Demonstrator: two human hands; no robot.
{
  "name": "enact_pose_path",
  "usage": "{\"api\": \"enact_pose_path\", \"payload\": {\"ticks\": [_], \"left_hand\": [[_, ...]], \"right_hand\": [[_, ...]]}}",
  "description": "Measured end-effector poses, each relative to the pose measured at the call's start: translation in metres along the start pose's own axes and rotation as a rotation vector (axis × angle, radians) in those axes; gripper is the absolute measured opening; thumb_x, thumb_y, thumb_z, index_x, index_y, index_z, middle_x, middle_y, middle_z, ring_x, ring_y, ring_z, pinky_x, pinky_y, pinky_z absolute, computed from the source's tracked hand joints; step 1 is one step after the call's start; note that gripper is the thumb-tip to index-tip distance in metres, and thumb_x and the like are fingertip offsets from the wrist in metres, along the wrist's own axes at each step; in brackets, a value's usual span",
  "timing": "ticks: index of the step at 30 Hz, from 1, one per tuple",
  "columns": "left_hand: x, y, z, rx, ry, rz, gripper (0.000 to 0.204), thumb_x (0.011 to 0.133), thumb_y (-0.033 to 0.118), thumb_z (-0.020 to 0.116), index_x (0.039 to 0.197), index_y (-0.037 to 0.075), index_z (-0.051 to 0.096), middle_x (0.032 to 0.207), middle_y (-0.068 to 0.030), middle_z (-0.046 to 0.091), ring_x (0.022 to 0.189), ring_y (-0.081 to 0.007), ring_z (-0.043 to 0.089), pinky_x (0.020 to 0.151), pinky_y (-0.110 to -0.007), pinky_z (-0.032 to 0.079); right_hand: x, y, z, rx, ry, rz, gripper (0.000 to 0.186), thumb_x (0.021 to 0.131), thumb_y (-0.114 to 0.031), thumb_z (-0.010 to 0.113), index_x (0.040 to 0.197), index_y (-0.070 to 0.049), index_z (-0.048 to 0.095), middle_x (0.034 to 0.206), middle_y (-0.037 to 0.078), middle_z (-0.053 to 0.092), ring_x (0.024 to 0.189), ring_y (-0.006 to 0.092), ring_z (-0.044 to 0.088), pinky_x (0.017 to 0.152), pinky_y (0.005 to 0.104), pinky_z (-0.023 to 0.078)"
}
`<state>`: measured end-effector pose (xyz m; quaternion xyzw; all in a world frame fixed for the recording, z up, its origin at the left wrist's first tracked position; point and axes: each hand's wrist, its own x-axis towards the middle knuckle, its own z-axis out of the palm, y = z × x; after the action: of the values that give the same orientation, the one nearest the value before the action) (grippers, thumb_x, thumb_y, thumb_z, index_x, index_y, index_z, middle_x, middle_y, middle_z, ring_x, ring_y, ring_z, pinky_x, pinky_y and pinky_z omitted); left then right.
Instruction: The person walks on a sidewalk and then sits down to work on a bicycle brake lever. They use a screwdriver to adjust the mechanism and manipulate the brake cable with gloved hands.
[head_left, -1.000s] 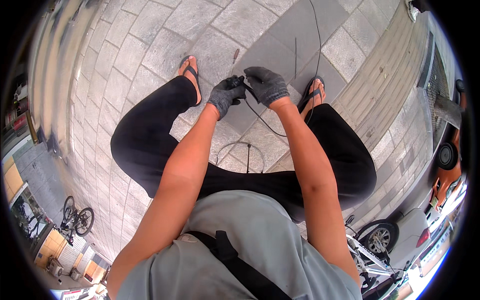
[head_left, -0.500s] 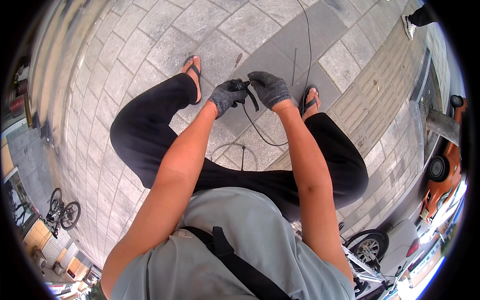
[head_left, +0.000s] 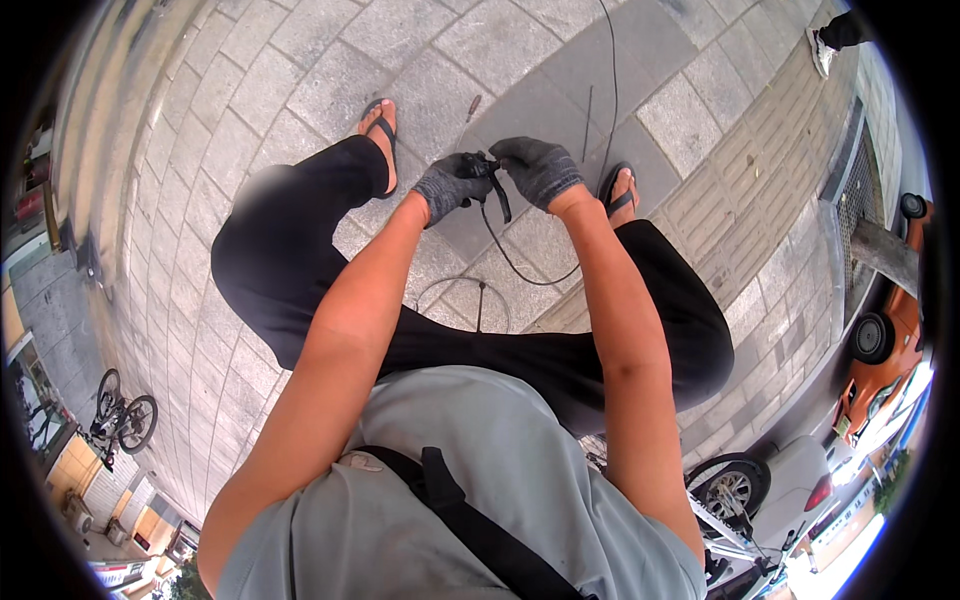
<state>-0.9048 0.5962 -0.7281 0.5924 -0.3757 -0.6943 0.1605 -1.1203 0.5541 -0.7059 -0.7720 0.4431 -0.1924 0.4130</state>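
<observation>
My left hand point(head_left: 448, 187), in a grey knit glove with a dark palm, is closed around a black bicycle brake lever point(head_left: 502, 198). The lever's blade points down toward me between my hands. From beneath it a thin black cable point(head_left: 515, 268) loops down and runs behind my right forearm. My right hand point(head_left: 545, 172), gloved alike, is curled at the lever's right side with fingertips pressed together. Whatever those fingers pinch, if anything, is hidden.
On the paving lie a small brown-handled tool point(head_left: 473, 107), a thin dark rod point(head_left: 588, 120), a long black cable point(head_left: 614, 70) and a wire loop point(head_left: 507, 310). My sandalled feet flank my hands. A passer-by's shoe point(head_left: 822, 53) and a white bicycle point(head_left: 735, 540) are at the right.
The whole view has shifted slightly. Both hands stay together at the brake lever, with little visible change in their grip.
</observation>
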Motion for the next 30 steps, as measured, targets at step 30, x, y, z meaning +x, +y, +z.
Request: {"api": "enact_pose_path", "payload": {"ticks": [30], "left_hand": [[-0.005, 0.016, 0.011, 0.21, -0.113, -0.025, 0.047, 0.08, 0.027, 0.081, 0.119, 0.005, 0.068, 0.096, -0.0051, 0.073, 0.084, -0.0153, 0.067, 0.07, -0.032, 0.054]], "right_hand": [[0.001, -0.019, -0.038, -0.452, -0.433, -0.291, 0.044, 0.083, -0.001, 0.059, 0.126, -0.012, 0.063, 0.104, 0.015, 0.073, 0.1, 0.0363, 0.069, 0.088, 0.0452, 0.053]]}}
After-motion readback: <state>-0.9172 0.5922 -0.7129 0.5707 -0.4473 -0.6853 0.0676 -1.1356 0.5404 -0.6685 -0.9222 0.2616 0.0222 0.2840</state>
